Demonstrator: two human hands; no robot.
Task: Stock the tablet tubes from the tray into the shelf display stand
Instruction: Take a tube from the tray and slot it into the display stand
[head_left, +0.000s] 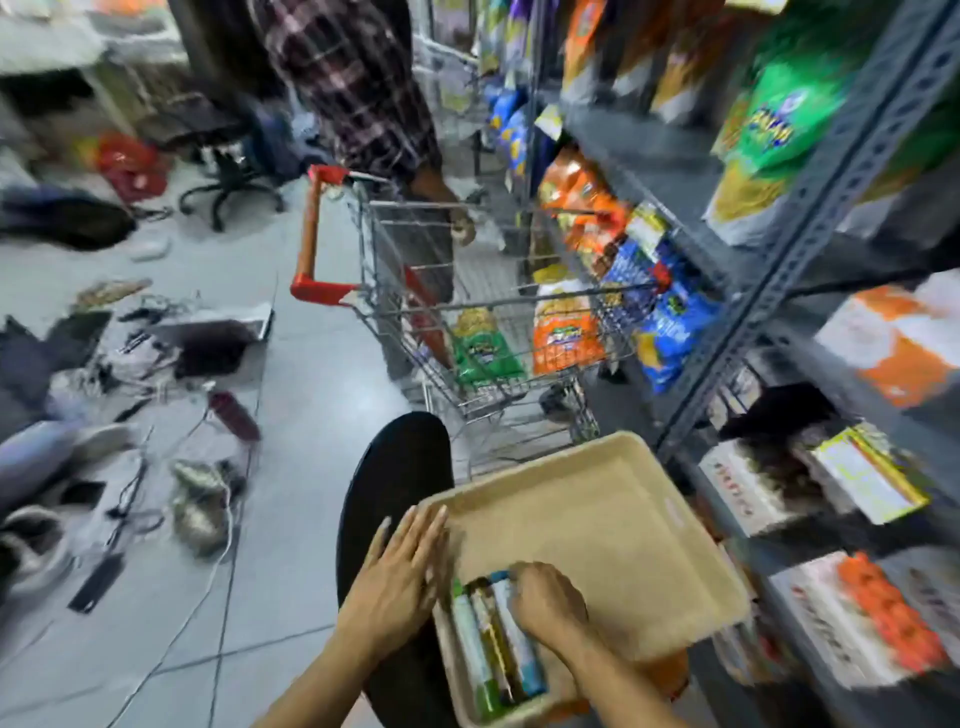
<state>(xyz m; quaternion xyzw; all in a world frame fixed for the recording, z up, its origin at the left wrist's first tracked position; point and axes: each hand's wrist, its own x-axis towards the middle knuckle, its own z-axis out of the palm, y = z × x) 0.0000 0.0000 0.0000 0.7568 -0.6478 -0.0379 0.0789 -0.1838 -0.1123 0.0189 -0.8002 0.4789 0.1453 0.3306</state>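
Observation:
A beige tray (597, 519) rests on my lap at the bottom centre. Three tablet tubes (493, 644) lie side by side in its near left corner: a green-capped white one, a yellow-brown one and a blue-capped one. My right hand (545, 605) is curled over the top of the tubes, fingers around the blue-capped tube. My left hand (402, 577) lies flat with fingers together on the tray's left rim. The grey metal shelf (779, 322) runs along the right side; I cannot make out a display stand in the blur.
A shopping cart (467, 332) with snack bags stands just ahead. A person in a plaid shirt (358, 88) stands behind it. Shoes, cables and a laptop (208, 338) litter the floor at left. Boxes (753, 488) fill the lower shelves.

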